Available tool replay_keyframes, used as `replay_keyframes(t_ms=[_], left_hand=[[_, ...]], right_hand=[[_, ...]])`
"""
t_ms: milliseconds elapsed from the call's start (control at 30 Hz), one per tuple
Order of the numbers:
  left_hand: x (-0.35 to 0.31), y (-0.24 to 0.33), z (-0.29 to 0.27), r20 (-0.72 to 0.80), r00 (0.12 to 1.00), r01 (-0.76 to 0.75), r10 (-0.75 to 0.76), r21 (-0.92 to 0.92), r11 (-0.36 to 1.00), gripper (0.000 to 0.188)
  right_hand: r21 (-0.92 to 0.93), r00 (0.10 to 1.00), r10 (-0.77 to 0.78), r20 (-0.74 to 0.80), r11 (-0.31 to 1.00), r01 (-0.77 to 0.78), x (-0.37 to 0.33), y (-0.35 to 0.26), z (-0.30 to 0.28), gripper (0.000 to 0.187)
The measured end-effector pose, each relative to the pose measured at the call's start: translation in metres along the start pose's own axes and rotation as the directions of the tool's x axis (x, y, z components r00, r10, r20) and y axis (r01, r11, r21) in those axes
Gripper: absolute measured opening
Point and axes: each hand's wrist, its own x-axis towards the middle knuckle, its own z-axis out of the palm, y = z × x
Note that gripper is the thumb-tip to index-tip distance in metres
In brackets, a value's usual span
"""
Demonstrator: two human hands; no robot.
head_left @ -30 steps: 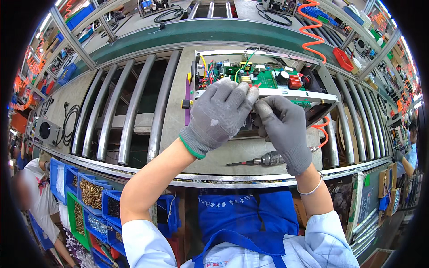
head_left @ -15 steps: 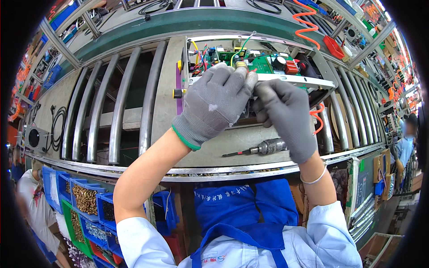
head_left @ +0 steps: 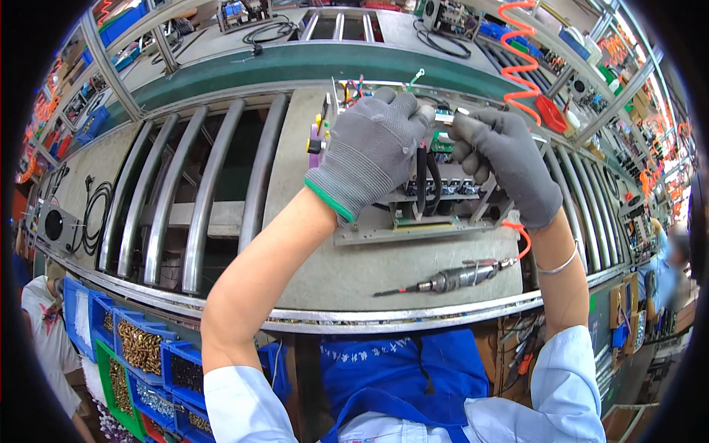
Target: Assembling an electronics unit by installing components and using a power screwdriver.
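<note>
An open metal chassis [head_left: 436, 235] with circuit boards and wiring stands on the bench in front of me. Black cables [head_left: 427, 177] and a row of small parts show on its near side. My left hand [head_left: 373, 144], in a grey glove with a green cuff, is over the chassis's left half, its fingertips pinched together. My right hand [head_left: 509, 159], gloved alike, has curled fingers at the right half. A small whitish piece shows by its thumb and forefinger. What either hand grips is too small or hidden. Below the chassis lies a powered screwdriver [head_left: 458, 279], apart from both hands.
Metal rollers [head_left: 214, 196] flank the bench plate left and right. An orange coiled hose [head_left: 521, 63] hangs at the back right, near a red bin [head_left: 550, 113]. Blue bins of screws [head_left: 140, 347] stand at lower left. A green belt [head_left: 295, 63] runs behind. People are at both sides.
The view has shifted, so the bench sits lower in it. My hands have moved a little apart, the right one rightward. More of the chassis's near side, with its black cables, now shows.
</note>
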Motion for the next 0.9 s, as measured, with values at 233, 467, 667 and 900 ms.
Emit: replay_keyframes(t_ms=[233, 467, 667, 900], left_hand=[[0.018, -0.028, 0.02, 0.009, 0.997, 0.074, -0.074, -0.003, 0.997, 0.04], [0.021, -0.035, 0.03, -0.052, 0.994, 0.093, -0.097, -0.078, 0.993, 0.048], [0.023, -0.043, 0.034, -0.039, 0.992, 0.115, -0.118, -0.086, 0.99, 0.051], [0.023, -0.049, 0.035, 0.042, 0.995, 0.097, -0.092, -0.124, 0.987, 0.058]], right_hand=[[-0.167, 0.98, -0.188, -0.068, 0.97, 0.175, 0.038, 0.005, 0.001, 0.018], [-0.755, 0.761, -0.621, 0.191, 0.402, 0.518, 0.071, 0.001, -0.007, 0.016], [-0.801, 0.729, -0.594, 0.34, 0.223, 0.555, 0.092, -0.008, -0.009, 0.015], [-0.803, 0.786, -0.563, 0.255, 0.33, 0.497, 0.095, -0.014, -0.016, 0.013]])
